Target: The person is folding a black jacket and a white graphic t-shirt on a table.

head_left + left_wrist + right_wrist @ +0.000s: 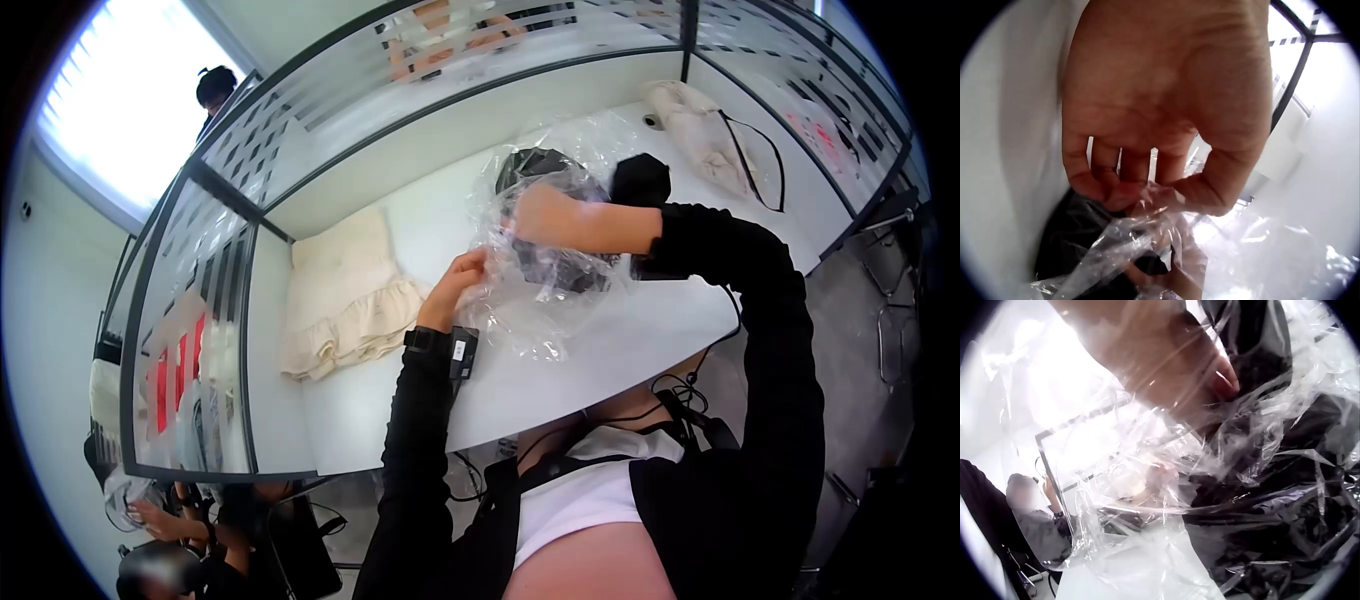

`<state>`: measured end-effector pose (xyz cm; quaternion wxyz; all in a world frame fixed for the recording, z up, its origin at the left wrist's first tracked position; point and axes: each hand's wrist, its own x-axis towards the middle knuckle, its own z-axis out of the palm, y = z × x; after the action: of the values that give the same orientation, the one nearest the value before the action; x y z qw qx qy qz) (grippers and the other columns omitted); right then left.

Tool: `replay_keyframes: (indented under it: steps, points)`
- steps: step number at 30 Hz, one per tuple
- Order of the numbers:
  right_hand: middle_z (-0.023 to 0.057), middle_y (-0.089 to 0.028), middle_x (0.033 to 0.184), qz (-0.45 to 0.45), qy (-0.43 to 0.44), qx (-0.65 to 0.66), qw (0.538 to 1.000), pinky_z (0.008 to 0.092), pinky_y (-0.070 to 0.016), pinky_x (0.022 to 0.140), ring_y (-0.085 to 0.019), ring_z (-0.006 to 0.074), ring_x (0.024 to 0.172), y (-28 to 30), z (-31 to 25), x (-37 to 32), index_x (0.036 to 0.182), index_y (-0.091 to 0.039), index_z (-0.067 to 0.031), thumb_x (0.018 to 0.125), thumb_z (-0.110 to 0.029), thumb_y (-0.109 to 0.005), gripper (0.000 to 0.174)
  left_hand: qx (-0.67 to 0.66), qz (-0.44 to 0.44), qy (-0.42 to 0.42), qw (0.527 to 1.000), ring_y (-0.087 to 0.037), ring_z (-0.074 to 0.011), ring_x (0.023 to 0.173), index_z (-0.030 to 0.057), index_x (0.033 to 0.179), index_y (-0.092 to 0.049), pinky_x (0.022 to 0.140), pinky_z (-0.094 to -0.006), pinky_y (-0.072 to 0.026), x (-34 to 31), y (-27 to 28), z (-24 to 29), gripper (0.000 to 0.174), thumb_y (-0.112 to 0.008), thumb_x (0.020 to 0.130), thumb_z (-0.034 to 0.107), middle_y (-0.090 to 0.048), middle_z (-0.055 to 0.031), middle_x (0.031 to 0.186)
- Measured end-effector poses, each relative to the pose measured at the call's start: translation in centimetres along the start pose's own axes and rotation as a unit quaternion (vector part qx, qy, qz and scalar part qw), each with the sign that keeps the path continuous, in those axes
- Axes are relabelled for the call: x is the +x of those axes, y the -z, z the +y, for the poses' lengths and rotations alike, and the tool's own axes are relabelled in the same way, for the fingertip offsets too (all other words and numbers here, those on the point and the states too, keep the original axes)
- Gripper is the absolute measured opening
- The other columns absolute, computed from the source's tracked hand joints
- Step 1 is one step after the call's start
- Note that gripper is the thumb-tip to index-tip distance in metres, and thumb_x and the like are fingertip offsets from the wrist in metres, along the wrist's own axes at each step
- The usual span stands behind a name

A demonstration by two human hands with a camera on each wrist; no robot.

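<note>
A crinkled clear plastic bag (530,325) lies spread over the table, with dark folded material (535,165) showing through it. My left hand (462,285) is at the bag's left side; in the left wrist view its thumb and curled fingers pinch the bag's thin edge (1160,197). My right hand (540,215) reaches across from the right over the dark material. Plastic film covers this hand (1166,362) in the right wrist view, and its thumb tip points down at the dark material. Its other fingers are hidden, so I cannot tell their grip.
A cream cloth with a ruffled edge (345,290) lies at the left. A black object (640,180) and a cream bag with a black strap (705,135) sit at the back right. Low partitions (450,120) border the table (600,350). Cables (690,390) hang near its front edge.
</note>
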<state>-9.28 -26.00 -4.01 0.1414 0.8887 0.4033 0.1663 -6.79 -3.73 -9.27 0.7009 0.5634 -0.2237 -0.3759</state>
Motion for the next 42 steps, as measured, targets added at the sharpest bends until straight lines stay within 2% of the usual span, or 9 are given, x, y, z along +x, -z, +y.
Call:
replay_keyframes:
  steps: [3,5,11,17,25,35,38,41,42]
  points:
    - [0.0274,-0.050,0.108,0.212,0.068,-0.018,0.975,0.0511,-0.0438,0.079,-0.053,0.0408,0.098,-5.5,-0.1,-1.2,0.117,-0.047,-0.0048,0.076,-0.020,-0.053,0.044,0.023,-0.052,-0.003,0.998,-0.051,-0.0096,0.085,0.0022,0.097,-0.061,0.073,-0.0229,-0.0414,0.8,2.8,-1.8,0.033,-0.050,0.065,0.000,-0.056,-0.0012,0.094]
    - [0.0329,-0.031,0.127,-0.049,-0.035,0.076,0.995,0.0598,-0.0284,0.095,-0.036,0.0504,0.116,-0.2,-2.1,-1.2,0.127,-0.037,-0.0069,0.080,-0.019,-0.048,0.050,0.011,-0.115,-0.057,0.992,-0.051,-0.0104,0.088,0.0027,0.090,-0.062,0.073,-0.0224,-0.0407,1.9,3.0,-2.3,0.029,-0.049,0.065,-0.001,-0.057,-0.0013,0.096]
    - [0.0280,-0.046,0.111,-0.177,-0.061,0.045,0.981,0.0592,-0.0381,0.077,-0.047,0.0457,0.102,-1.1,-2.9,-1.8,0.112,-0.051,-0.0011,0.078,-0.020,-0.049,0.039,0.036,-0.155,-0.066,0.985,-0.047,-0.0144,0.106,0.0037,0.089,-0.062,0.085,-0.0253,-0.0358,2.0,2.0,-1.8,0.017,-0.057,0.074,0.003,-0.051,-0.0042,0.117]
    - [0.0062,-0.056,0.063,0.082,-0.064,0.207,0.973,0.0352,-0.0426,0.052,-0.057,0.0289,0.066,-7.0,-1.7,-3.0,0.074,-0.061,-0.0072,0.069,-0.016,-0.058,0.011,-0.077,-0.101,-0.004,0.992,-0.048,-0.0209,0.111,0.0051,0.115,-0.048,0.093,-0.0331,-0.0388,1.8,0.2,-1.0,0.028,-0.045,0.087,0.007,-0.049,-0.0092,0.119]
    - [0.0155,-0.048,0.116,0.145,-0.094,0.408,0.897,0.0380,-0.0415,0.091,-0.046,0.0336,0.111,7.6,-2.6,-2.5,0.087,-0.050,-0.0025,0.061,-0.002,-0.063,0.029,-0.144,-0.115,-0.018,0.983,-0.038,-0.0290,0.122,0.0152,0.139,-0.019,0.098,-0.0470,-0.0343,1.1,-1.9,-0.5,0.068,-0.040,0.087,0.053,-0.035,-0.0126,0.135]
    - [0.0120,-0.042,0.126,0.194,-0.008,0.520,0.832,0.0384,-0.0360,0.098,-0.041,0.0273,0.118,7.6,-4.5,-3.6,0.084,-0.055,-0.0047,0.064,0.003,-0.063,0.023,0.316,0.106,-0.255,0.908,-0.052,-0.0169,0.100,0.0031,0.109,-0.051,0.088,-0.0315,-0.0417,0.4,5.7,-3.3,0.035,-0.047,0.089,0.031,-0.055,-0.0085,0.108]
    - [0.0077,-0.048,0.126,0.274,-0.085,0.518,0.806,0.0339,-0.0428,0.092,-0.050,0.0199,0.109,6.6,-2.6,-6.6,0.081,-0.060,-0.0035,0.065,0.004,-0.062,0.017,-0.200,0.289,-0.209,0.913,-0.051,-0.0114,0.087,0.0054,0.110,-0.050,0.075,-0.0252,-0.0429,-1.0,9.5,-0.3,0.025,-0.050,0.089,0.018,-0.054,-0.0023,0.100]
    - [0.0046,-0.059,0.112,0.205,-0.243,0.473,0.822,0.0286,-0.0448,0.083,-0.055,0.0191,0.100,4.5,0.5,-10.1,0.084,-0.060,-0.0080,0.074,-0.004,-0.061,0.011,-0.159,0.239,-0.360,0.888,-0.050,-0.0136,0.091,0.0067,0.114,-0.049,0.074,-0.0274,-0.0429,-3.5,15.6,0.5,0.036,-0.046,0.088,0.031,-0.052,-0.0050,0.107]
    - [0.0062,-0.058,0.113,0.266,-0.235,0.692,0.628,0.0280,-0.0446,0.081,-0.056,0.0152,0.093,0.6,1.1,-11.7,0.090,-0.057,-0.0057,0.078,-0.007,-0.060,0.012,-0.192,0.230,-0.357,0.885,-0.050,-0.0160,0.096,0.0074,0.117,-0.048,0.077,-0.0298,-0.0432,-4.6,16.1,1.1,0.043,-0.045,0.087,0.038,-0.051,-0.0066,0.112]
